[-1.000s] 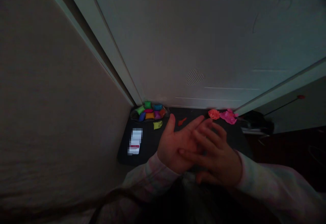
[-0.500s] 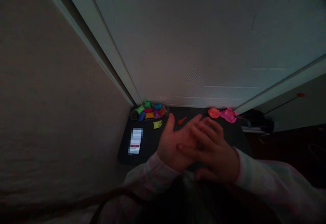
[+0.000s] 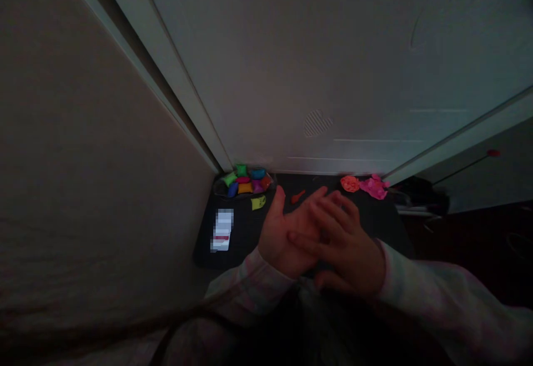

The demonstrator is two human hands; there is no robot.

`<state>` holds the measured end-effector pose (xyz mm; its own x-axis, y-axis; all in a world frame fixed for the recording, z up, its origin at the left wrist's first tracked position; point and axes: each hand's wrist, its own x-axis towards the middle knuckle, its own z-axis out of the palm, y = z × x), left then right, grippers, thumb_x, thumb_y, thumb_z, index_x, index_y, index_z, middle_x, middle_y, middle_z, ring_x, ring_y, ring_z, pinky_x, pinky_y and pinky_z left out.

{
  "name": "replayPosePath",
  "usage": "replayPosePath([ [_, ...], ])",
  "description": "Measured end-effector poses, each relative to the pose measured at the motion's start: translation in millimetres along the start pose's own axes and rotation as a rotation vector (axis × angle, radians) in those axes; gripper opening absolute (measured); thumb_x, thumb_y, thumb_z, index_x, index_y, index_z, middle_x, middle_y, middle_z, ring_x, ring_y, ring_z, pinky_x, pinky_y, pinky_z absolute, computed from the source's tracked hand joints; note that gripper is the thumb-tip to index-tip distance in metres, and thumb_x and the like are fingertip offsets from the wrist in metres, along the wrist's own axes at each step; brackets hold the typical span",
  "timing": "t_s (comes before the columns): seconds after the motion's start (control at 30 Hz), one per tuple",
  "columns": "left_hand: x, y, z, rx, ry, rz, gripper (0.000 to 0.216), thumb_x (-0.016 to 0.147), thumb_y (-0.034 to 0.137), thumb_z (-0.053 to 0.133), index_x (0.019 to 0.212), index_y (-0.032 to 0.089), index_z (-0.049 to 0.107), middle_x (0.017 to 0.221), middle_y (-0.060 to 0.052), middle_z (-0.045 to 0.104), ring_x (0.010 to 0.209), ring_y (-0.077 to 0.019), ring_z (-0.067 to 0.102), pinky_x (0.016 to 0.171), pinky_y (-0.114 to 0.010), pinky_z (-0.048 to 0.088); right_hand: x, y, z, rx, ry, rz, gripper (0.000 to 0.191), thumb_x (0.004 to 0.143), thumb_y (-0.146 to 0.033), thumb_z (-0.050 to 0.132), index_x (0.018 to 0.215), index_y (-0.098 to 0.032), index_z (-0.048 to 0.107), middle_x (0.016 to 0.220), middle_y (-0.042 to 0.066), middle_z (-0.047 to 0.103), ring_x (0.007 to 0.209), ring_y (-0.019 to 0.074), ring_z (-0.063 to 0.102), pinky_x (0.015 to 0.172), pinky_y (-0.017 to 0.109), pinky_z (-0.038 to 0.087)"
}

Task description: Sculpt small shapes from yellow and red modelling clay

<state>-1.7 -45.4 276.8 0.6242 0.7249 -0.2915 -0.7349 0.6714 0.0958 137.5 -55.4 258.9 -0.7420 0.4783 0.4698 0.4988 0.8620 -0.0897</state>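
Note:
My left hand (image 3: 287,235) lies palm up with its thumb and fingers stretched out. Across its palm and fingers rests my right hand (image 3: 341,249), palm down, fingers spread. Whether anything small lies between the hands is hidden. Just beyond the left fingers, on the dark tabletop (image 3: 245,230), is a small orange-red piece (image 3: 297,197) with one narrow end. A yellow-green packet (image 3: 258,203) with dark marks sits left of the thumb. Behind it, a clear bag (image 3: 272,179) holds several soft-looking packets in bright colours.
A white phone-like object (image 3: 222,231), partly blurred out, lies on the table's left. Crumpled orange (image 3: 350,183) and pink (image 3: 373,187) pieces sit at the back right. A white panel (image 3: 266,77) with a striped heart (image 3: 318,123) rises behind; a wall (image 3: 83,160) borders the left.
The right hand has shifted very slightly left over the left palm. The left hand and the things on the table stay where they were.

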Motion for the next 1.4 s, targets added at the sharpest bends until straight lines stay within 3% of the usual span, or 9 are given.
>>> replayPosePath([
  [0.1, 2.6, 0.1, -5.4, -0.017, 0.026, 0.047, 0.067, 0.076, 0.062, 0.024, 0.117, 0.013, 0.044, 0.124, -0.009, 0.046, 0.116, -0.0177, 0.041, 0.097, -0.029, 0.031, -1.7, -1.5, 6.0, 0.028, -0.024, -0.023, 0.056, 0.077, -0.06, 0.023, 0.121, -0.032, 0.042, 0.128, 0.009, 0.034, 0.119, 0.0292, 0.027, 0.093, 0.051, 0.017],
  [0.23, 6.2, -0.4, -12.6, -0.034, 0.025, 0.087, 0.064, 0.076, 0.06, 0.026, 0.115, 0.012, 0.045, 0.127, -0.009, 0.043, 0.118, -0.018, 0.039, 0.099, -0.03, 0.028, -4.3, -2.4, 14.0, 0.033, -0.027, 0.099, 0.054, 0.079, -0.056, 0.023, 0.122, -0.029, 0.041, 0.131, 0.013, 0.027, 0.12, 0.0325, 0.023, 0.091, 0.054, 0.018],
  [0.4, 8.2, -1.3, -12.2, 0.036, 0.046, 0.075, 0.065, 0.076, 0.062, 0.023, 0.114, 0.015, 0.046, 0.127, -0.007, 0.045, 0.12, -0.0165, 0.036, 0.1, -0.028, 0.027, -5.8, -4.3, 16.6, 0.063, -0.014, 0.052, 0.055, 0.078, -0.059, 0.021, 0.121, -0.031, 0.042, 0.129, 0.01, 0.033, 0.119, 0.0302, 0.026, 0.093, 0.053, 0.018],
  [0.5, 7.6, -1.4, -9.7, 0.021, 0.037, 0.066, 0.066, 0.075, 0.062, 0.026, 0.116, 0.015, 0.044, 0.133, -0.007, 0.037, 0.123, -0.0168, 0.032, 0.101, -0.028, 0.026, -4.9, -3.8, 14.8, 0.038, -0.016, 0.098, 0.054, 0.079, -0.057, 0.024, 0.121, -0.029, 0.042, 0.132, 0.012, 0.029, 0.12, 0.0319, 0.024, 0.092, 0.054, 0.017],
  [0.57, 6.9, -0.8, -8.6, 0.013, 0.037, 0.058, 0.067, 0.076, 0.061, 0.023, 0.118, 0.012, 0.041, 0.134, -0.008, 0.034, 0.122, -0.0163, 0.033, 0.101, -0.028, 0.025, -4.6, -4.4, 13.8, 0.042, -0.022, 0.048, 0.057, 0.078, -0.059, 0.022, 0.121, -0.029, 0.042, 0.131, 0.011, 0.031, 0.12, 0.0309, 0.025, 0.093, 0.052, 0.016],
  [0.77, 7.9, -2.4, -10.7, -0.024, 0.059, 0.056, 0.063, 0.076, 0.061, 0.027, 0.118, 0.016, 0.041, 0.133, -0.005, 0.037, 0.121, -0.0161, 0.036, 0.1, -0.031, 0.028, -4.7, -5.4, 15.1, 0.04, -0.005, 0.119, 0.056, 0.078, -0.058, 0.023, 0.12, -0.028, 0.044, 0.13, 0.011, 0.033, 0.119, 0.0316, 0.026, 0.093, 0.053, 0.017],
  [1.13, 12.3, 0.7, -12.1, 0.054, 0.054, 0.065, 0.063, 0.076, 0.061, 0.022, 0.113, 0.016, 0.048, 0.127, -0.006, 0.044, 0.121, -0.017, 0.035, 0.1, -0.03, 0.028, -4.9, -8.8, 16.9, 0.056, -0.016, 0.064, 0.06, 0.075, -0.064, 0.024, 0.123, -0.031, 0.04, 0.13, 0.008, 0.035, 0.12, 0.0296, 0.025, 0.095, 0.052, 0.015],
  [1.27, 12.7, 0.6, -15.0, 0.001, 0.044, 0.089, 0.062, 0.077, 0.059, 0.025, 0.114, 0.014, 0.047, 0.128, -0.008, 0.043, 0.119, -0.019, 0.037, 0.098, -0.033, 0.03, -5.8, -3.6, 19.8, 0.056, -0.031, 0.187, 0.056, 0.078, -0.058, 0.027, 0.123, -0.028, 0.039, 0.136, 0.011, 0.022, 0.122, 0.0326, 0.023, 0.093, 0.055, 0.016],
  [1.4, 13.2, 1.1, -19.7, -0.006, 0.051, 0.151, 0.059, 0.078, 0.055, 0.025, 0.111, 0.013, 0.05, 0.118, -0.009, 0.052, 0.113, -0.0193, 0.045, 0.094, -0.033, 0.034, -9.4, 1.8, 21.1, 0.136, 0.014, 0.285, 0.052, 0.079, -0.045, 0.037, 0.127, -0.024, 0.033, 0.14, 0.011, 0.012, 0.124, 0.0325, 0.02, 0.094, 0.056, 0.018],
])
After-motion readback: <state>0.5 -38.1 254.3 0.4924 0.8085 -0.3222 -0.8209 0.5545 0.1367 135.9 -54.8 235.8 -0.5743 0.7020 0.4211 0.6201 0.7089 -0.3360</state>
